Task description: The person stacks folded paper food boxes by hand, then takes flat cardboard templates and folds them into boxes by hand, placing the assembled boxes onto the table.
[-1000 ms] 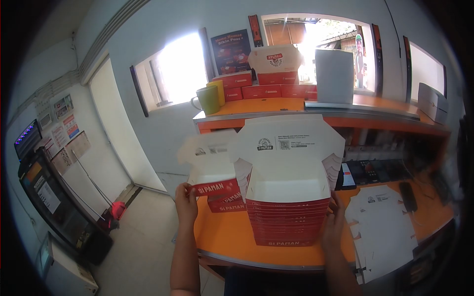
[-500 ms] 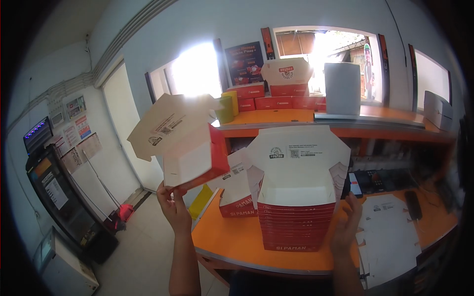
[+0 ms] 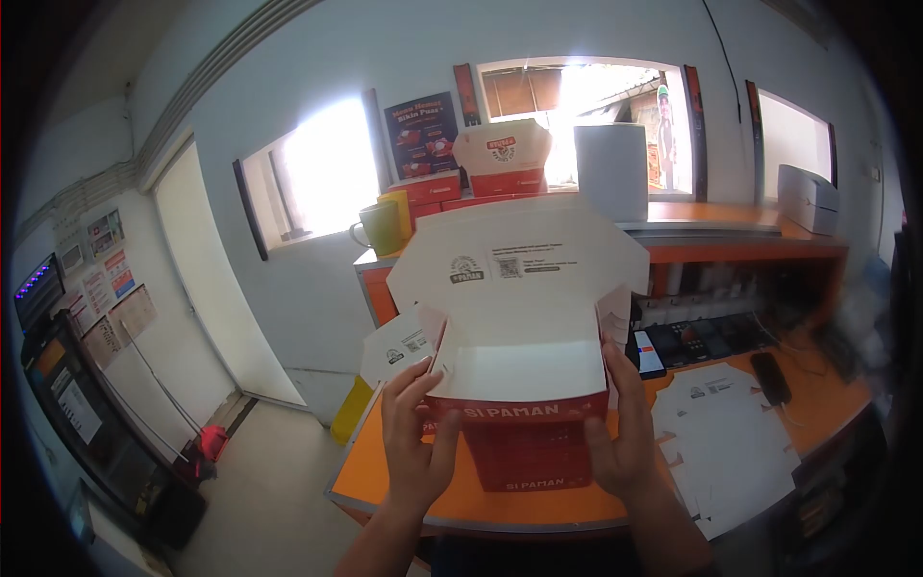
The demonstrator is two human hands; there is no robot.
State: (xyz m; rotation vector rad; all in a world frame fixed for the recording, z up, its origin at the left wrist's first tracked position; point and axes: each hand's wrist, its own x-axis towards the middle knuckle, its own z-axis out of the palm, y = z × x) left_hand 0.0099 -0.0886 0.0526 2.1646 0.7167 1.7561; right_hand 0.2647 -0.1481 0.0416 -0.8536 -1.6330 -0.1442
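An open red and white cardboard food box (image 3: 519,370) is held between my hands above a stack of nested red boxes (image 3: 529,457). My left hand (image 3: 413,433) grips its left side, fingers along the wall and thumb at the front. On the opposite side my right hand (image 3: 623,428) holds the wall the same way. The box's lid stands raised at the back, with a printed logo and a QR code on its inner face. Behind my left hand, another open box (image 3: 394,346) is partly hidden.
Flat unfolded cartons (image 3: 726,442) lie on the orange counter (image 3: 361,462) at the right, near a phone (image 3: 649,354) and a black device (image 3: 770,377). On the back shelf stand a green mug (image 3: 381,229) and more boxes (image 3: 505,163). A dark fridge (image 3: 101,413) is at far left.
The box in my left hand has moved right, over the stack, and turned to face me. My right hand has come onto its right side. The view has shifted somewhat.
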